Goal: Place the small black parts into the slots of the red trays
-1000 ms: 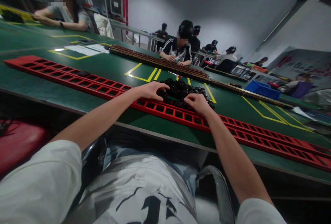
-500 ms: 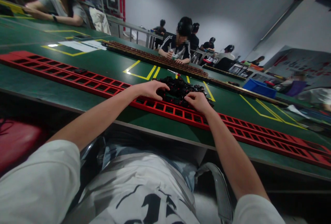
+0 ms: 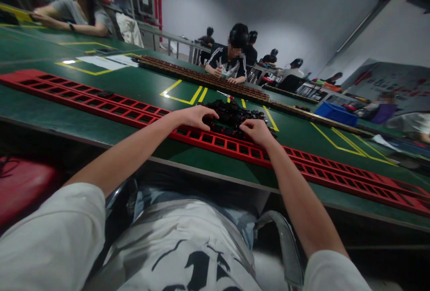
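Note:
A heap of small black parts (image 3: 231,111) lies on the green table, against the far side of a long red ladder-like frame (image 3: 231,143). At the heap's left edge is my left hand (image 3: 199,117), its thumb and fingers apart in a C shape, with nothing visible in the gap. My right hand (image 3: 258,131) is at the near right side of the heap, above the frame, thumb and fingertips pinched together. Whatever those fingertips hold is too small to make out. The parts are too dark and crowded to tell their kind.
Behind the heap lies a thin tool with a red handle (image 3: 230,97). Long brown slatted strips (image 3: 201,74) cross the table farther back, where a co-worker (image 3: 228,56) sits. A blue bin (image 3: 336,114) stands right; paper sheets (image 3: 101,63) lie left. The table's near edge is close to my body.

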`<state>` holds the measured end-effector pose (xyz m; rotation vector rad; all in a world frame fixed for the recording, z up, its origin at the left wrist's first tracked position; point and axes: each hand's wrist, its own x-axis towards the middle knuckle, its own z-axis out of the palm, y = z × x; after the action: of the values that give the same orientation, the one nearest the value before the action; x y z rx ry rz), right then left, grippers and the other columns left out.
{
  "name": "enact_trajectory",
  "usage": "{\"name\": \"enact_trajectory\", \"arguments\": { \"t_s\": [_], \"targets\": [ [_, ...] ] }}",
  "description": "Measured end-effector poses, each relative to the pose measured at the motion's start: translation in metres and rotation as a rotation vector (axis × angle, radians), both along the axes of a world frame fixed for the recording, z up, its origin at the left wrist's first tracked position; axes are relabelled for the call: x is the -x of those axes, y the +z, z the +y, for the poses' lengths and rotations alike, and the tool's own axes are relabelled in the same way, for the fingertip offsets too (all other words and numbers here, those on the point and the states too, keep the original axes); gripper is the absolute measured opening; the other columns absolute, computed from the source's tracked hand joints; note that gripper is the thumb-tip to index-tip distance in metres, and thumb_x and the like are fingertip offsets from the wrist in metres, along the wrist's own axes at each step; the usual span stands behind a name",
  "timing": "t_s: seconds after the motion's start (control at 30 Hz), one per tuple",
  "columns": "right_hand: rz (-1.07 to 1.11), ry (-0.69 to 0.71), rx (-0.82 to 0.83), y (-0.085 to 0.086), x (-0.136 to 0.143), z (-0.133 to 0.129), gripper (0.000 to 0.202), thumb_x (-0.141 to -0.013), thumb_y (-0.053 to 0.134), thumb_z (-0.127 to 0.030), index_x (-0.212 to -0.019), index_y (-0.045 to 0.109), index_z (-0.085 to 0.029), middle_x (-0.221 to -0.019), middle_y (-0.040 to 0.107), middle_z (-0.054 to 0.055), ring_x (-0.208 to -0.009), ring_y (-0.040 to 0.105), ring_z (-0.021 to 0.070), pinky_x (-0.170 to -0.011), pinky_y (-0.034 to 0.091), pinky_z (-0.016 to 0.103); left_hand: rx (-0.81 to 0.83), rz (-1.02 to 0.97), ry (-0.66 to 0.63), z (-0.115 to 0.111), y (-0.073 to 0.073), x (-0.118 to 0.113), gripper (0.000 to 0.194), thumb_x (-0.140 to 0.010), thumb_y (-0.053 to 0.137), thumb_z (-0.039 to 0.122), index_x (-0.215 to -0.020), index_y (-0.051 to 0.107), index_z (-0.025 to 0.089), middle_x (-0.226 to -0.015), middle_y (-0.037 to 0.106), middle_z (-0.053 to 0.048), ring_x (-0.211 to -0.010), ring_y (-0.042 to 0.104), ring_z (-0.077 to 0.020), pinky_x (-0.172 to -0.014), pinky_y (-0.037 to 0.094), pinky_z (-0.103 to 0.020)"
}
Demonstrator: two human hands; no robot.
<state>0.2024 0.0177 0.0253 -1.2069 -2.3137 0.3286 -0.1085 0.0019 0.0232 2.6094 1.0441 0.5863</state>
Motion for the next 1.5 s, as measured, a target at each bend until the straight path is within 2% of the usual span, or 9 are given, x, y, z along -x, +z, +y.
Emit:
{"name": "enact_trajectory", "arguments": {
  "t_s": [0.2, 0.4, 0.63, 0.9, 1.23, 1.5],
  "targets": [
    [0.001, -0.001, -0.001, 0.0019, 0.0009, -0.0029, 0.029, -0.086, 0.057, -0.039, -0.076, 0.072, -0.016, -0.065, 0.066, 0.004, -0.063, 0.056, 0.0165, -0.063, 0.042, 0.029, 0.0, 0.051, 0.033, -0.0013, 0.0034, 0.0007, 0.051, -0.077, 0.071, 0.035, -0.125, 0.067, 0.018, -0.124, 0.069, -0.006, -0.111, 0.064, -0.0216, -0.097, 0.046, -0.029],
    [-0.036, 0.02, -0.012, 0.0033, 0.0014, -0.0045, 0.029, -0.087, 0.057, -0.039, -0.078, 0.073, -0.016, -0.072, 0.069, 0.005, -0.065, 0.058, 0.0167, -0.065, 0.043, 0.029, 0.004, 0.057, 0.013, -0.0009, 0.0028, 0.0007, 0.052, -0.077, 0.072, 0.037, -0.125, 0.068, 0.018, -0.124, 0.068, -0.008, -0.111, 0.063, -0.023, -0.098, 0.046, -0.031],
    [0.001, 0.003, 0.01, 0.0024, 0.0008, -0.0044, 0.031, -0.086, 0.058, -0.041, -0.077, 0.073, -0.016, -0.063, 0.065, 0.004, -0.064, 0.057, 0.0172, -0.062, 0.042, 0.029, 0.016, 0.01, 0.014, -0.0007, 0.0022, 0.0012, 0.051, -0.077, 0.071, 0.039, -0.123, 0.068, 0.016, -0.113, 0.069, -0.008, -0.102, 0.064, -0.0214, -0.089, 0.049, -0.029],
    [-0.025, 0.016, 0.006, 0.0021, -0.0004, -0.0009, 0.033, -0.087, 0.057, -0.043, -0.077, 0.072, -0.016, -0.063, 0.065, 0.003, -0.061, 0.056, 0.0166, -0.063, 0.042, 0.029, 0.024, -0.027, 0.017, -0.0022, 0.0022, 0.0039, 0.045, -0.077, 0.07, 0.034, -0.119, 0.069, 0.016, -0.107, 0.07, -0.006, -0.094, 0.065, -0.0182, -0.081, 0.05, -0.026],
    [-0.027, 0.01, 0.008, 0.0009, 0.001, -0.0018, 0.033, -0.087, 0.058, -0.044, -0.076, 0.072, -0.016, -0.063, 0.064, 0.004, -0.062, 0.056, 0.0168, -0.063, 0.042, 0.029, 0.066, 0.02, -0.02, 0.0022, 0.0015, 0.0045, 0.038, -0.079, 0.071, 0.036, -0.113, 0.072, 0.02, -0.109, 0.071, -0.005, -0.099, 0.065, -0.0195, -0.087, 0.048, -0.028],
    [-0.027, -0.005, -0.027, 0.0007, 0.002, -0.0026, 0.031, -0.085, 0.058, -0.042, -0.076, 0.072, -0.016, -0.07, 0.068, 0.005, -0.065, 0.057, 0.017, -0.065, 0.043, 0.029, 0.055, -0.003, -0.024, 0.005, 0.0003, 0.0027, 0.038, -0.077, 0.074, 0.033, -0.112, 0.074, 0.021, -0.107, 0.073, -0.003, -0.096, 0.066, -0.0179, -0.084, 0.049, -0.025]
  ]
}}
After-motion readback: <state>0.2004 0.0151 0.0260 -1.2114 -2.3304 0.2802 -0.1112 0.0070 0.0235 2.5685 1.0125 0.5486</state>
